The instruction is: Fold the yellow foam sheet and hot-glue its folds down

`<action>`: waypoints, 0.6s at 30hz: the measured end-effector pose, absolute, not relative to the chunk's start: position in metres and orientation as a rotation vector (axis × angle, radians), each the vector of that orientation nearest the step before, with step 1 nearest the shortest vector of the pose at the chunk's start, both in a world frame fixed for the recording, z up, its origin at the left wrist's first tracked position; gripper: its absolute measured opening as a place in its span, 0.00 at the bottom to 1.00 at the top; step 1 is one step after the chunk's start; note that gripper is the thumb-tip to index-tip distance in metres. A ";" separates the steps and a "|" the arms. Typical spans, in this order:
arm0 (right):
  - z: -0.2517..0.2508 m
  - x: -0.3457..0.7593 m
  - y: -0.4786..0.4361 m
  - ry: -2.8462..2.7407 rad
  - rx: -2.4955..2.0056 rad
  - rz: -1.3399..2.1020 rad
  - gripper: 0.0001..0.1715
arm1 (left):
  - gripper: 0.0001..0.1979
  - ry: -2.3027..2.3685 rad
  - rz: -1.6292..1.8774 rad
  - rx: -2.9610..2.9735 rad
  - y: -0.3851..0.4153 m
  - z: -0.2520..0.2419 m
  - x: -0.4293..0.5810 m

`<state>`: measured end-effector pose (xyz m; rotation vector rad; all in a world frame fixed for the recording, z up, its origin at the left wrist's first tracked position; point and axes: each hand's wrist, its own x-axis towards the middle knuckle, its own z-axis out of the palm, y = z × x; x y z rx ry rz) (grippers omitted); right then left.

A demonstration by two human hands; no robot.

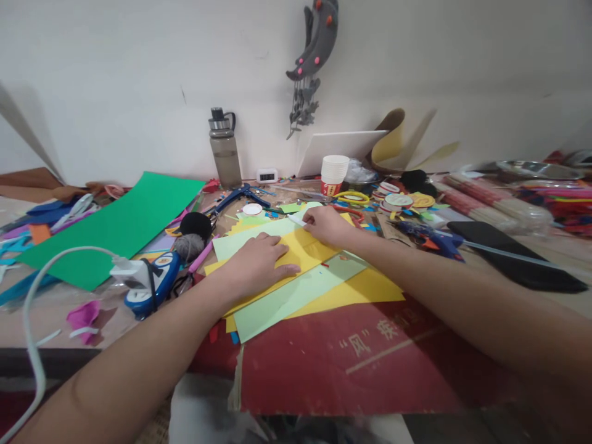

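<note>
My left hand (254, 265) lies flat with its fingers spread on a folded sheet of yellow paper (319, 248). My right hand (328, 227) is closed in a pinch at the sheet's far edge, on a thin white strip (296, 219); its exact kind is unclear. Under the yellow sheet lie pale green paper (259, 314) and more yellow paper (370, 290). The stack rests on a worn red board (296, 376) with printed characters, which juts past the table's front edge.
Left of the stack are a green sheet (120, 228), a blue power strip (161, 277) with a white plug and cable, and yarn balls. Behind stand a water bottle (225, 154), a blue glue gun (238, 196) and paper cups (333, 172). A black phone-like slab (513, 253) lies right.
</note>
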<state>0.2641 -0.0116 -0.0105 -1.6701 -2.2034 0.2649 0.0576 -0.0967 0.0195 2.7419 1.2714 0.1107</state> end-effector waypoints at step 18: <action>-0.009 0.262 -0.064 -2.550 -1.311 0.000 0.31 | 0.17 1.395 0.059 2.784 -0.073 0.015 0.039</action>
